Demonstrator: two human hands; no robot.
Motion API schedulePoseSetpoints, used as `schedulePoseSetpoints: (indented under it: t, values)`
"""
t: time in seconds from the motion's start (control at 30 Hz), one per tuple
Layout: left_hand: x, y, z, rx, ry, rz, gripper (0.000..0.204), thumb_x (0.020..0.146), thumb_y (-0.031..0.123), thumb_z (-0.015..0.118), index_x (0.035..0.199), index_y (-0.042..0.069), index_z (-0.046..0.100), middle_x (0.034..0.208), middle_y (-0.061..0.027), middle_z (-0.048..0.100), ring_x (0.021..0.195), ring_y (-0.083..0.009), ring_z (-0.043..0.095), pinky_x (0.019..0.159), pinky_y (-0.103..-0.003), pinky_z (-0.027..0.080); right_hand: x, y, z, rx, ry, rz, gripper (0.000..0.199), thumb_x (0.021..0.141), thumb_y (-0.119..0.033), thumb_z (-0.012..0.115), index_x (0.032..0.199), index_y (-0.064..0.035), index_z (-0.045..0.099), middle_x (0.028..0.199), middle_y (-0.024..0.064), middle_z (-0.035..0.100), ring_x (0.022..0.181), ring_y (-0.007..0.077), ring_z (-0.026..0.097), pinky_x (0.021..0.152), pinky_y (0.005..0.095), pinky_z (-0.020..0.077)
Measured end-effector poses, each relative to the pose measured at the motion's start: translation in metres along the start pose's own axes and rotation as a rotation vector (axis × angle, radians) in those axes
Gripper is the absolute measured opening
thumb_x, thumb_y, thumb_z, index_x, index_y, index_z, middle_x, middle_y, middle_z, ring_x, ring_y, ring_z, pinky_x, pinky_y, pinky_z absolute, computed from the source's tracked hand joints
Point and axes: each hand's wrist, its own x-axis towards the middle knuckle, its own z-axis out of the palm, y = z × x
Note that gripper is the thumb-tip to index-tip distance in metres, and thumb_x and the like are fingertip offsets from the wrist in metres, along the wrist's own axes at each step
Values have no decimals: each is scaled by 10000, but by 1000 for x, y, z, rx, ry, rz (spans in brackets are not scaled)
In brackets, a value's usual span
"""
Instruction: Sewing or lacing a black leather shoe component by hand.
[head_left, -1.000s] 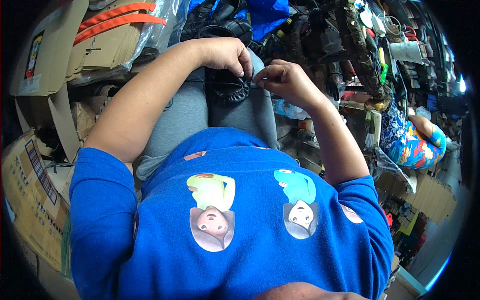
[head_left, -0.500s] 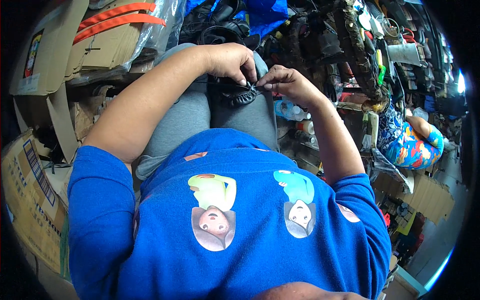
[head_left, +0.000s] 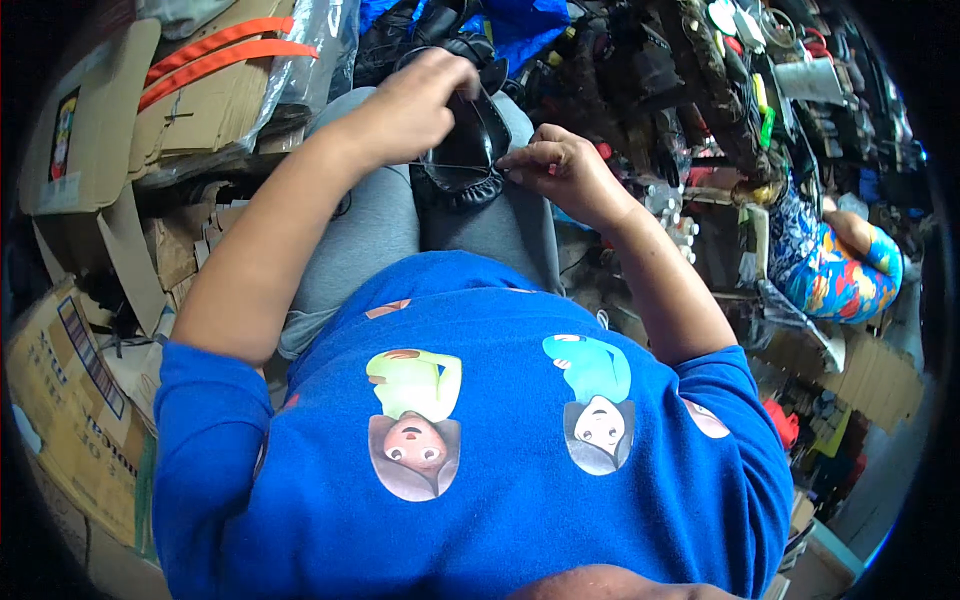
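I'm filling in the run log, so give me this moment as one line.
left hand: grips black shoe on lap | right hand: pinches at shoe's edge | thread: taut between hands | left side: cardboard boxes

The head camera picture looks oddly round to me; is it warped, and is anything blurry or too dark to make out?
Head view: fisheye bending, so the cardboard boxes curve toward a black rim. Daylight is soft and even, with no harsh glare. The left hand, right hand and black shoe on the lap are fairly sharp; the thread between the hands is thin and faint. The cluttered goods beyond are dim and hard to read.
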Motion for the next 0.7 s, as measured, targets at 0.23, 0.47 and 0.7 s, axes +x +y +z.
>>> schedulePoseSetpoints:
  t: [0.23,0.47,0.7]
  values:
    - [-54,45,-19,-32,13,-210,355,779,-71,546,1073,93,661,909,-109,540,756,-197,568,732,-301,482,-31,-6,20,-290,141,-79,303,761,-84,652,1041,-192,698,729,81,540,733,233,555,701,387,414]
    - [-74,54,12,596,106,-135,62,733,160,693,793,164,704,783,5,603,857,-185,535,811,-374,337,-24,4,9,2,-7,43,439,739,13,624,1118,-204,677,747,52,490,741,176,512,706,288,439]
    - [-66,54,8,339,70,-170,110,725,94,681,826,134,702,774,-14,586,836,-194,551,790,-356,357,-16,4,-4,-360,-1,-166,390,737,-84,657,1084,-261,689,767,23,540,796,196,537,775,340,391]
